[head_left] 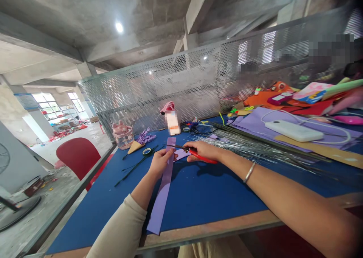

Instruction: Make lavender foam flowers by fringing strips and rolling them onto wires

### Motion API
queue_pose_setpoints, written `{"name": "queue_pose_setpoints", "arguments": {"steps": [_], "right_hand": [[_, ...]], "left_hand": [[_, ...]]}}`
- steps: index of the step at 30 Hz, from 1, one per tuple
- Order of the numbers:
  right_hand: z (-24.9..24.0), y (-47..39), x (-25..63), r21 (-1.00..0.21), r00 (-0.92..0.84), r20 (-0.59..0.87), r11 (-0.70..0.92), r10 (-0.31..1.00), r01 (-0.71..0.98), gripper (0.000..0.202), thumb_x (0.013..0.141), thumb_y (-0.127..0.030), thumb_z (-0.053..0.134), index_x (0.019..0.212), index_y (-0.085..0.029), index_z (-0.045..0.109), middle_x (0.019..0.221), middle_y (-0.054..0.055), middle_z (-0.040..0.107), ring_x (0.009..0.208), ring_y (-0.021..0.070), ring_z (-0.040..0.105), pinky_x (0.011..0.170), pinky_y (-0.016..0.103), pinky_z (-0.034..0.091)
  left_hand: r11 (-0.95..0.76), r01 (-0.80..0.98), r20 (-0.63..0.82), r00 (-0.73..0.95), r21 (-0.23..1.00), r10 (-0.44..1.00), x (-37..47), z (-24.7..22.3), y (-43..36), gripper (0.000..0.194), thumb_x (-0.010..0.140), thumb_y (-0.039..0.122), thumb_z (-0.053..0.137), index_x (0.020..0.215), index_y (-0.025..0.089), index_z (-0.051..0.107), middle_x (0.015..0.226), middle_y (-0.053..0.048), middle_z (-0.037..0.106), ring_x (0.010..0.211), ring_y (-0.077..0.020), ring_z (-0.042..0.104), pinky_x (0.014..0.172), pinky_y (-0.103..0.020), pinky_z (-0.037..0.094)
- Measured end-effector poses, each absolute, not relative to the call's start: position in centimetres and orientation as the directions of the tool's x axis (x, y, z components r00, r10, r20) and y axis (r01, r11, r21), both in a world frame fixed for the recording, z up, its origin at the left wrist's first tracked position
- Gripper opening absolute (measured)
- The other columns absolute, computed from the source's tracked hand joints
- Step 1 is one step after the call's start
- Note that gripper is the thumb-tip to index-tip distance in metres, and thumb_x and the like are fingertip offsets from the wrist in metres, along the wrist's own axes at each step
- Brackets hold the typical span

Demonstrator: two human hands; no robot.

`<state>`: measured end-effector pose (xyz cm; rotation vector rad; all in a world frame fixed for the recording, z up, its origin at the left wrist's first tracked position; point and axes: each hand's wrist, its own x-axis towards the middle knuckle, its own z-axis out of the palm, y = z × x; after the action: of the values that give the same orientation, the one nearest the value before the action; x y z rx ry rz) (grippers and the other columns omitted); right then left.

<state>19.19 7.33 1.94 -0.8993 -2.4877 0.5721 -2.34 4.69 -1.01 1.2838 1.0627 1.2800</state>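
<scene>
Purple strip (163, 195) is pinched by left hand (159, 162), at scissors (206, 159) gripped in right hand (204, 150).

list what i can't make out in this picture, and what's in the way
All in the head view:
- Scissors: part of the red handles, hidden by the right hand.
- Purple strip: a short stretch, covered by the left hand.
- Upright pale item: markings, blurred by pixelation.
- Floor fan: partly cut off by the left edge.
- Wall board: any writing, too small to read.
</scene>
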Motion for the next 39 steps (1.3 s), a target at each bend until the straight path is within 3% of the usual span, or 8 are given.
{"name": "queue_pose_setpoints", "arguments": {"steps": [17,26,34,39], "right_hand": [[1.08,8.38,19.46,-0.48,-0.678,0.278,0.71,0.68,0.515,0.047,0.078,-0.057,0.058,0.099,-0.016,0.066,0.078,0.004,0.066,0.068,0.0174,0.057,0.061,0.026,0.041],[1.38,7.56,19.31,-0.445,-0.724,0.221,0.728,0.653,0.521,0.056,0.078,-0.056,0.058,0.116,-0.017,0.051,0.103,0.009,0.06,0.086,0.0206,0.056,0.074,0.03,0.044],[1.15,7.75,19.16,-0.46,-0.728,0.234,0.733,0.645,0.501,0.061,0.074,-0.062,0.061,0.114,-0.016,0.055,0.103,0.009,0.061,0.087,0.0215,0.056,0.076,0.031,0.045],[1.19,7.78,19.26,-0.474,-0.716,0.205,0.708,0.667,0.524,0.056,0.075,-0.06,0.061,0.11,-0.017,0.057,0.094,0.006,0.063,0.077,0.0182,0.054,0.07,0.028,0.043]], "left_hand": [[-0.058,-0.076,0.064,0.078,0.995,0.995,-2.47,-1.64,5.1,0.046,0.057,0.052,0.078,0.08,0.013,0.07,0.071,-0.006,0.071,0.06,-0.014,0.062,0.063,-0.026,0.047],[-0.124,-0.1,0.124,-0.007,0.987,0.992,-2.42,-1.51,5.26,0.045,0.058,0.055,0.075,0.076,0.014,0.071,0.067,-0.006,0.07,0.059,-0.0145,0.06,0.06,-0.025,0.045],[-0.153,-0.091,0.162,0.101,0.984,0.982,-2.08,-1.57,4.98,0.043,0.059,0.055,0.074,0.071,0.013,0.071,0.065,-0.006,0.07,0.057,-0.0144,0.058,0.064,-0.028,0.046],[-0.149,-0.075,0.158,0.128,0.986,0.979,-2.18,-1.87,5.12,0.041,0.064,0.054,0.072,0.072,0.013,0.072,0.066,-0.006,0.07,0.058,-0.014,0.057,0.062,-0.026,0.044]]}}
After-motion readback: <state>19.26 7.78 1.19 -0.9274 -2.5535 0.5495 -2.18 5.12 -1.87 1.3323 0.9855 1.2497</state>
